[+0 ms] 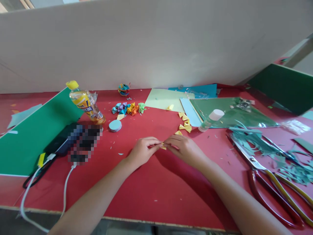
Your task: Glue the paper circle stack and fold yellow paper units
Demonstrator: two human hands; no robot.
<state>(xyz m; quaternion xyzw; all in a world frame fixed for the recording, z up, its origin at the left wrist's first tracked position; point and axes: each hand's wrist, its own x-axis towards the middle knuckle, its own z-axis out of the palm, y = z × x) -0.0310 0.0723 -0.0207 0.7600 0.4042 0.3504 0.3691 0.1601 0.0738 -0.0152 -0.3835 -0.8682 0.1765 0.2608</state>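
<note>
A small yellow paper piece [163, 147] is pinched between my two hands above the red table [156, 182]. My left hand [144, 150] grips its left side with thumb and fingertips, and my right hand [182, 147] holds the right side the same way. Just beyond my right hand lie several folded yellow pieces [186, 126]. A glue stick [211, 120] with a white cap leans to their right. Further left sits a stack of light blue paper circles [115, 125], with a row of crumpled coloured paper pieces [133, 109] behind it.
A tilted bottle [86, 105], a power bank [65, 138] and a blurred-out device [89, 142] with white cables are at the left by a green board [26, 140]. Large scissors [255, 163], teal scraps [293, 173] and green sheets [227, 112] occupy the right.
</note>
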